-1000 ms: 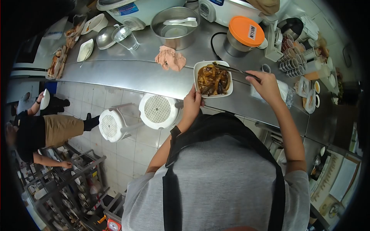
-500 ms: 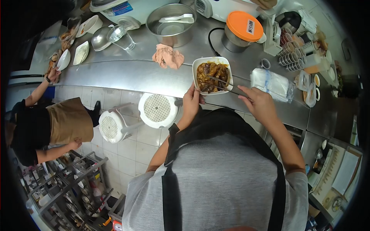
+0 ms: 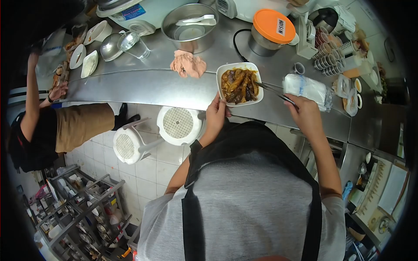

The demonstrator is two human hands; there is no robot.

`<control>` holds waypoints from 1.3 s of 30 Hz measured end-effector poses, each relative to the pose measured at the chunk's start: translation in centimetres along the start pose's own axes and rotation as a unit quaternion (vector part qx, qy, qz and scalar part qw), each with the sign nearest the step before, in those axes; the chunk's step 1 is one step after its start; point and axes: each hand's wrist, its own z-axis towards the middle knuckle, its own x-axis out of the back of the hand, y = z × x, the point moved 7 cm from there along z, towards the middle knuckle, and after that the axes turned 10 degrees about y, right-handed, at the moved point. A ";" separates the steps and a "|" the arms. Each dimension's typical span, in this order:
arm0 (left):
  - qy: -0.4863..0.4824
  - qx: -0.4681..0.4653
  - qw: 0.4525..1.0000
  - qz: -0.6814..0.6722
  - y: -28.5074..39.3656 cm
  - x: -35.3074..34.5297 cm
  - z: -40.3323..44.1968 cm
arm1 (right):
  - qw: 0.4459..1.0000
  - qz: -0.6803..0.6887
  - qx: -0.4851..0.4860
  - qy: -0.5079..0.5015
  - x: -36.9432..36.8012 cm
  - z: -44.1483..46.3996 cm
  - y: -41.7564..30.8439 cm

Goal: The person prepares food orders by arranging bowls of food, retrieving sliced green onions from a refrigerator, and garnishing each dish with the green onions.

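A square white bowl [image 3: 220, 89] of brown pieces of food [image 3: 238, 86] in glossy sauce sits near the counter's front edge. My left hand [image 3: 216, 114] is closed on the bowl's near left corner, its thumb by the rim. From the right, my right hand [image 3: 306, 114] grips a pair of slim dark metal tongs [image 3: 274, 91]. Their tips reach the food at the bowl's right side; whether they pinch a piece I cannot tell. A packet of clear plastic bags [image 3: 308, 92] lies just beyond my right hand.
Behind the bowl are a crumpled peach cloth [image 3: 188, 64], a steel pot [image 3: 189, 43] and an orange-lidded tub [image 3: 273, 26] marked HOISIN. Stacked small cups [image 3: 328, 61] stand right. White stools [image 3: 177, 125] are left of me. Another person [image 3: 82, 126] works at far left.
My right hand has drawn the tongs back to the right, from the bowl's middle to its right side. The food pieces lie differently. The other person has raised an arm.
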 end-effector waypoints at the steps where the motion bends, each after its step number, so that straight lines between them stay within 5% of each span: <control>1: -0.002 -0.001 1.000 0.001 -0.1 0.0 0.0 | 1.000 0.001 -0.006 -0.002 -0.2 0.0 -0.2; 13: -0.011 0.005 1.000 -0.017 0.0 -0.1 -0.3 | 0.998 -0.031 0.036 -0.038 4.3 2.5 -2.4; 19: -0.042 0.009 0.999 -0.022 0.1 -0.8 0.5 | 0.984 -0.021 0.145 0.099 9.6 12.4 -8.7; 21: -0.042 0.001 0.999 -0.009 0.5 -1.1 0.5 | 0.951 -0.034 0.253 0.177 8.6 17.6 -10.5; 29: -0.011 -0.015 0.998 0.060 2.5 -0.1 -1.9 | 0.909 -0.272 0.315 -0.008 -8.5 31.8 -15.7; 33: -0.041 -0.021 0.995 0.085 5.3 -0.6 -3.7 | 0.937 -0.234 0.259 0.006 -15.8 35.0 -13.2; 39: -0.121 -0.008 0.989 0.089 7.9 -1.5 -2.2 | 0.940 0.106 0.254 0.203 -2.4 24.1 -9.0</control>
